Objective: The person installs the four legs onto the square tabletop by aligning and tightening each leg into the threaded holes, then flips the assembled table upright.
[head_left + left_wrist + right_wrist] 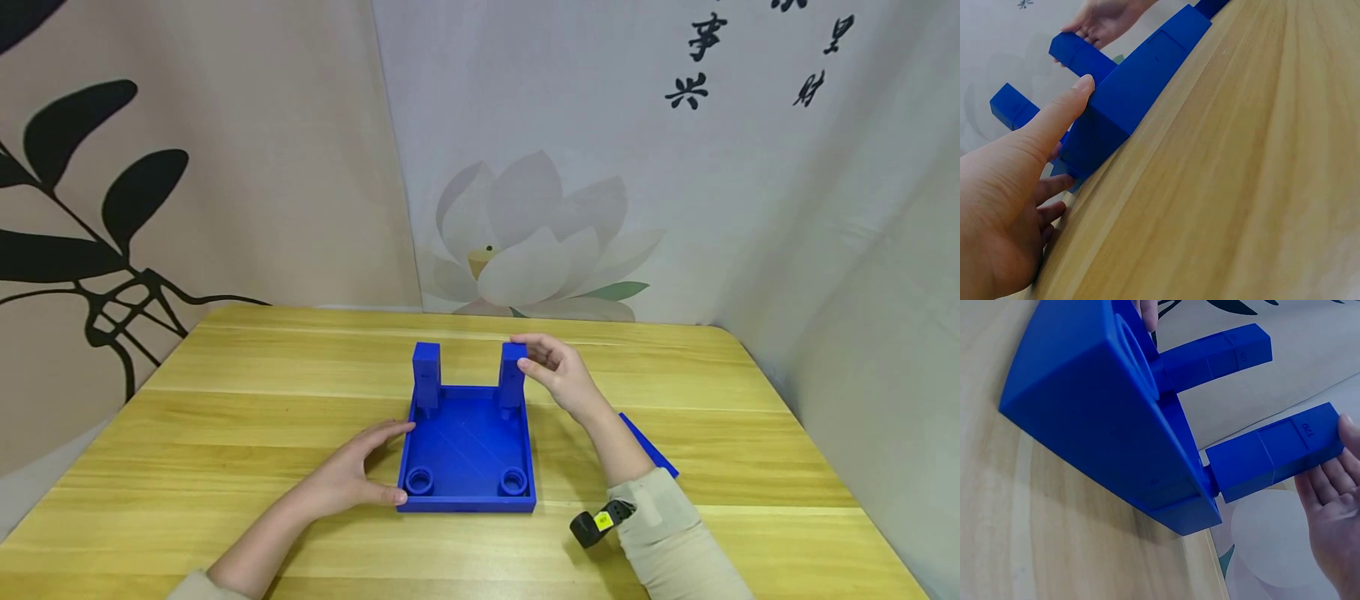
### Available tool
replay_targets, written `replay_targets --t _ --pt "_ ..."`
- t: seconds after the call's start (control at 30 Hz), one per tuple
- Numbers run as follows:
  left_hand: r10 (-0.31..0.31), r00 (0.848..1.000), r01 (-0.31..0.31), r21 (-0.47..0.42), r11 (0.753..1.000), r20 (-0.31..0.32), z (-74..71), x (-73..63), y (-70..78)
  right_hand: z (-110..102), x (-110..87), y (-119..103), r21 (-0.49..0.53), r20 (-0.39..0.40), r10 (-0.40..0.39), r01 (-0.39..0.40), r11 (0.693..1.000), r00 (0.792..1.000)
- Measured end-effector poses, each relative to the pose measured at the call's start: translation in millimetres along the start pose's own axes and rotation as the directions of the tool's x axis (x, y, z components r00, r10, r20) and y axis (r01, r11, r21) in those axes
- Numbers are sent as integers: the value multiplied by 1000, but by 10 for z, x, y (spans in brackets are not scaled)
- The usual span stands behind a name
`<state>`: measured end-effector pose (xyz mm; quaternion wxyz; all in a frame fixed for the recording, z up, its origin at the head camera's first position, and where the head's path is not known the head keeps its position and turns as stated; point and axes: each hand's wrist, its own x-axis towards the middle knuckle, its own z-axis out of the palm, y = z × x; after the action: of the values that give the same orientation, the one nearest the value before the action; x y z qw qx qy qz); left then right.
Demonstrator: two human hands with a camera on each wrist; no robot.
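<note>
A shallow blue rectangular tray (465,505) rests on the table. Round sockets (419,481) sit in its two front corners, and a square blue post rises at each back corner. My right hand (561,375) grips the top of the right post (512,379), thumb on the near side and fingers behind; in the right wrist view this post (1285,447) carries a raised number. The left post (427,375) stands upright, untouched. My left hand (347,473) lies spread along the tray's left wall, thumb at the front corner, fingertips farther back.
A flat blue piece (649,446) lies on the wooden table (300,375) to the right, partly behind my right forearm. A black camera (600,523) is strapped at my right wrist. Printed cloth (555,225) hangs behind the table's back edge.
</note>
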<state>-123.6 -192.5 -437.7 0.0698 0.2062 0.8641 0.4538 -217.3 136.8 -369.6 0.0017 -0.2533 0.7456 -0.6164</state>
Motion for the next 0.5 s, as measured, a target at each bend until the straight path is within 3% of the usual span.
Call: replay_targets --t 0.5 --pt "-6 1000 6 -14 1000 1 -2 24 -3 42 57 44 77 -42 -6 9 997 999"
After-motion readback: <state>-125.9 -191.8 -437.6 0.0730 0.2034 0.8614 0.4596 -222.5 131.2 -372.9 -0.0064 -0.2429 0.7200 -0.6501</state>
